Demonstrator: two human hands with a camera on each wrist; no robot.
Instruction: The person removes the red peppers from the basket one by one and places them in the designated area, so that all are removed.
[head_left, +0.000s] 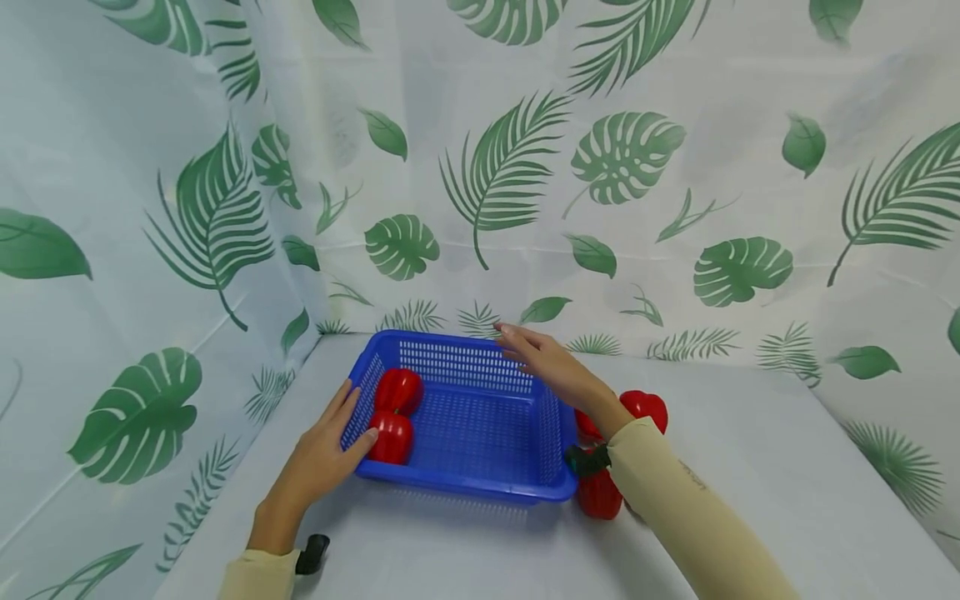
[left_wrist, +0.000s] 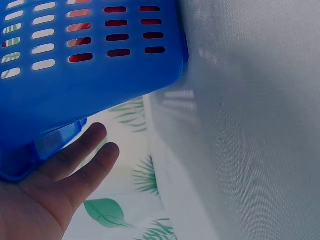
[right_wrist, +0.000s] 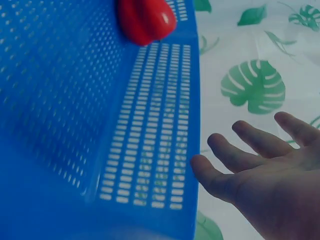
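Note:
A blue plastic basket [head_left: 480,442] with slotted walls stands on the white tabletop. Two red bell peppers, one at the back [head_left: 399,390] and one in front [head_left: 392,437], lie along its left side. My left hand [head_left: 318,458] is at the basket's left rim, its thumb reaching over the front pepper. In the left wrist view two fingers [left_wrist: 95,167] stretch out straight beside the blue wall. Over the back right corner, my right hand [head_left: 558,367] holds nothing. The right wrist view shows its fingers [right_wrist: 245,157] spread beside the rim.
Right of the basket lie several more red bell peppers, among them one at the back [head_left: 645,407] and one in front [head_left: 600,497], partly hidden by my right arm. Leaf-printed white sheets [head_left: 495,275] rise behind and to the left of the table [head_left: 757,450].

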